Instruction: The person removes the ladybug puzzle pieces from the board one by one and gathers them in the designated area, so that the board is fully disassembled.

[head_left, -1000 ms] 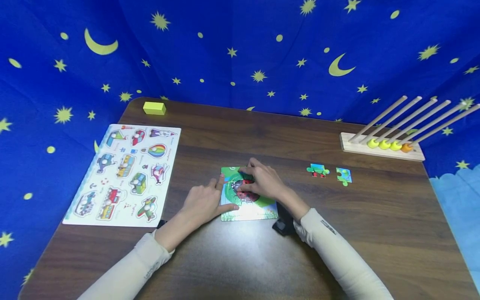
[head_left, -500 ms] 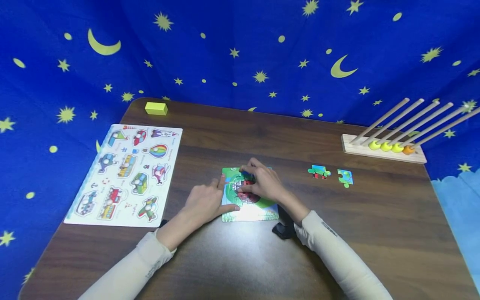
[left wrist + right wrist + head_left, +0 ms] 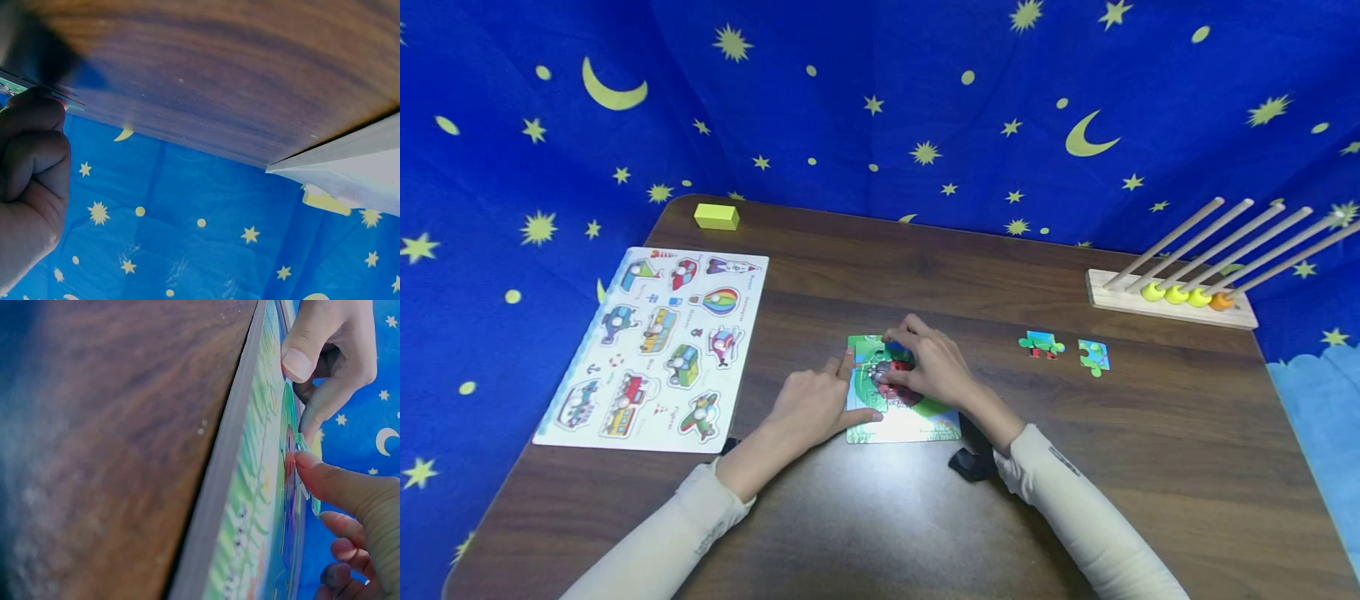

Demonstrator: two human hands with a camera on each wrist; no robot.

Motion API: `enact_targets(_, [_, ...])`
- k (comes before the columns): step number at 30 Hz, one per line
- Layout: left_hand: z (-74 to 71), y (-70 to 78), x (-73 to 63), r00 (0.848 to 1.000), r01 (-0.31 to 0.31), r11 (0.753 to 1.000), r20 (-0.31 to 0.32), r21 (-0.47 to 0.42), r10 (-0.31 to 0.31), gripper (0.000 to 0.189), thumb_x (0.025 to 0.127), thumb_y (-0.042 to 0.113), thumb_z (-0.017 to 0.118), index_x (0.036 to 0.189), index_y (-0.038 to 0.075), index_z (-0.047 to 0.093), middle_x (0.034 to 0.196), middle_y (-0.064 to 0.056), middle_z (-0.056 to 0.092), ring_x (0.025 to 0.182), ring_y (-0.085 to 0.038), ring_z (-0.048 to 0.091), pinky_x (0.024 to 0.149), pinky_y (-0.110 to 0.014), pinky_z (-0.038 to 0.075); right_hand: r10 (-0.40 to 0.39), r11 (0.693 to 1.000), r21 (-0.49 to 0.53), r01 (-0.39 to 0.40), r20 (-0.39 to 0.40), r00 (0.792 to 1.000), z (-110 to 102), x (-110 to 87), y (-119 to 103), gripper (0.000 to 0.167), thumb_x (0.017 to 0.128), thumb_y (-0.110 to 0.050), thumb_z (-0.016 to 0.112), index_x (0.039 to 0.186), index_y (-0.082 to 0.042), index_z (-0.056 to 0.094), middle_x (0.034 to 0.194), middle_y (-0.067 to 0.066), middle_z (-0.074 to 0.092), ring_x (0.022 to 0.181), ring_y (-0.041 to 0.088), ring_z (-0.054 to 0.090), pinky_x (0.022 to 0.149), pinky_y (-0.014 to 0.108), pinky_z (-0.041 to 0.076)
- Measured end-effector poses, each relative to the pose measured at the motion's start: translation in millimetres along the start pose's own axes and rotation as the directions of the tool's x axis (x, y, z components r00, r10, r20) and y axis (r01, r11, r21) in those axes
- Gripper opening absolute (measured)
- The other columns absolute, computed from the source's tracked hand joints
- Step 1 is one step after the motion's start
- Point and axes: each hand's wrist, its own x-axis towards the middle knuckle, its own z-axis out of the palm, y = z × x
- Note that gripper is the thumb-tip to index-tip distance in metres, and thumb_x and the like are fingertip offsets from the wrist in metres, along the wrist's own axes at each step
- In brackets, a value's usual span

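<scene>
A small jigsaw puzzle (image 3: 906, 429) with a red ladybird on green lies flat on the table. My right hand (image 3: 928, 362) is over its upper middle and pinches a puzzle piece (image 3: 305, 489) between thumb and fingers; the piece is tilted against the picture. My left hand (image 3: 808, 404) rests at the puzzle's left side, thumb stretched over the lower left corner and forefinger along the left edge. In the right wrist view the left thumb (image 3: 298, 364) presses the puzzle's border. Two loose puzzle pieces, one blue, green and red (image 3: 1042, 343), one blue and green (image 3: 1094, 357), lie to the right.
At the left lies a white peg-puzzle board (image 3: 700, 271) with vehicle pictures. Behind it, near the back edge, is a yellow block (image 3: 717, 217). A wooden rack (image 3: 1172, 307) with upright rods and several beads stands at the back right. A blue starry curtain (image 3: 850, 50) hangs behind the table.
The whole head view has shifted slightly, carrying everything a little to the right in it. Both hands keep their places on the puzzle.
</scene>
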Motion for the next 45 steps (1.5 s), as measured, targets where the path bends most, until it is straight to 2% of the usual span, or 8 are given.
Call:
enact_targets(5, [0.7,0.1,0.2,1.000,0.005,1.000,0.007,-0.006,-0.005,0.105,0.082,0.081,0.050,0.148,0.000,0.042,0.130,-0.021,0.064,0.039,-0.008,0.032,0.039,-0.022,0.023,-0.010,1.000,-0.011,0.010,-0.002,1.000,-1.1,-0.4,-1.4,0.050,0.078,-0.031,0.086,0.119,-0.010,0.068,0.111,0.004,0.058,0.089,0.019,0.058,0.078,0.037,0.049])
enact_targets(12, [-0.2,0.1,0.0,1.000,0.002,1.000,0.008,0.015,-0.002,0.105,0.082,0.082,0.049,0.148,0.000,0.042,0.129,-0.020,0.065,0.040,-0.008,0.035,0.038,-0.021,0.023,-0.048,0.997,-0.063,0.047,-0.012,0.999,-2.1,0.4,-3.6,0.048,0.078,-0.028,0.085,0.117,-0.007,0.064,0.109,0.006,0.057,0.086,0.018,0.057,0.078,0.036,0.049])
enact_targets(16, [-0.3,0.2,0.1,1.000,0.002,1.000,0.009,0.006,-0.002,0.105,0.082,0.081,0.049,0.148,0.000,0.042,0.129,-0.020,0.065,0.041,-0.009,0.035,0.039,-0.022,0.023,-0.026,0.998,-0.054,0.026,0.002,1.000,-0.3,3.5,-1.5,0.045,0.082,-0.032,0.082,0.115,-0.008,0.066,0.108,0.005,0.056,0.085,0.017,0.056,0.078,0.037,0.049])
enact_targets(21, [0.3,0.3,-0.3,1.000,0.002,1.000,0.010,-0.015,-0.002,0.105,0.082,0.081,0.050,0.149,0.001,0.040,0.132,-0.020,0.063,0.041,-0.008,0.031,0.039,-0.022,0.022,0.006,0.999,-0.031,-0.004,0.051,0.999,0.4,6.1,0.5,0.047,0.085,-0.038,0.079,0.120,-0.009,0.069,0.103,0.002,0.054,0.078,0.015,0.051,0.070,0.032,0.043])
enact_targets(26, [0.7,0.2,-0.3,1.000,0.002,1.000,0.010,-0.016,-0.002,0.104,0.082,0.081,0.050,0.149,0.001,0.041,0.130,-0.020,0.064,0.041,-0.008,0.030,0.039,-0.023,0.023,-0.028,0.998,-0.056,0.034,0.099,0.995,1.4,4.5,0.4,0.058,0.084,-0.044,0.077,0.129,-0.009,0.067,0.099,0.000,0.052,0.071,0.012,0.043,0.064,0.027,0.034])
enact_targets(33, [0.7,-0.3,-0.2,1.000,0.002,1.000,0.015,-0.012,-0.002,0.103,0.082,0.081,0.050,0.148,0.002,0.043,0.129,-0.020,0.065,0.041,-0.009,0.035,0.039,-0.023,0.025,-0.028,0.998,-0.055,0.033,0.100,0.995,3.1,6.4,-2.5,0.054,0.083,-0.044,0.079,0.124,-0.010,0.069,0.101,0.001,0.053,0.076,0.013,0.047,0.073,0.031,0.040])
enact_targets(39, [0.7,-0.7,-0.2,1.000,-0.002,1.000,0.003,-0.004,0.002,0.105,0.082,0.082,0.050,0.148,0.001,0.043,0.128,-0.020,0.065,0.043,-0.011,0.040,0.038,-0.024,0.029,-0.018,1.000,-0.001,0.018,0.117,0.993,2.8,11.2,-1.1,0.054,0.082,-0.042,0.080,0.122,-0.009,0.068,0.104,0.003,0.054,0.079,0.014,0.050,0.073,0.032,0.044])
enact_targets(45, [0.0,-0.1,-1.3,1.000,-0.002,1.000,-0.001,-0.017,0.002,0.105,0.082,0.081,0.051,0.148,0.001,0.042,0.128,-0.021,0.065,0.042,-0.010,0.037,0.038,-0.023,0.026,-0.010,1.000,0.008,0.009,0.125,0.992,2.1,13.9,0.4,0.053,0.080,-0.043,0.080,0.119,-0.010,0.067,0.106,0.002,0.054,0.080,0.014,0.053,0.070,0.031,0.044])
